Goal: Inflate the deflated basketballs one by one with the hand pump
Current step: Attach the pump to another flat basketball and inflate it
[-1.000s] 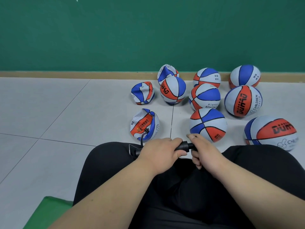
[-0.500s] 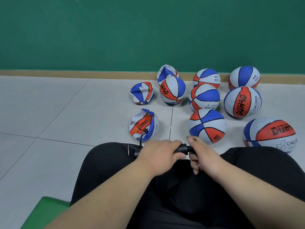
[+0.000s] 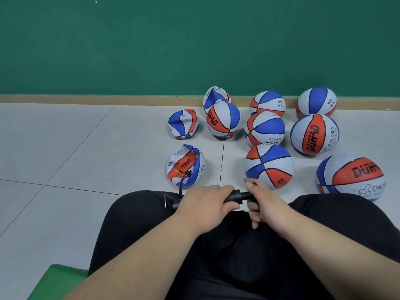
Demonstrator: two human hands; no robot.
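Just ahead of my left grip (image 3: 205, 202), the crumpled basketball (image 3: 186, 165) lay hosed to the pump (image 3: 234, 195). Left grip was wrapped round the barrel. Right grip (image 3: 266, 204) was curled on the handle, drawn out slightly since a half-second before. Ball stayed slack, so I judged more strokes needed.

**Both grips closed just below mid-frame**

The left forearm (image 3: 151, 254) rises from the lower left edge and the right forearm (image 3: 335, 252) from the lower right, and they meet just below the centre. The left grip (image 3: 205, 202), back upward, wraps fingers and thumb round the pump (image 3: 234, 197) barrel. The right grip (image 3: 268, 204), just beside it, curls its fingers round the handle end, with the forefinger lying along the top.
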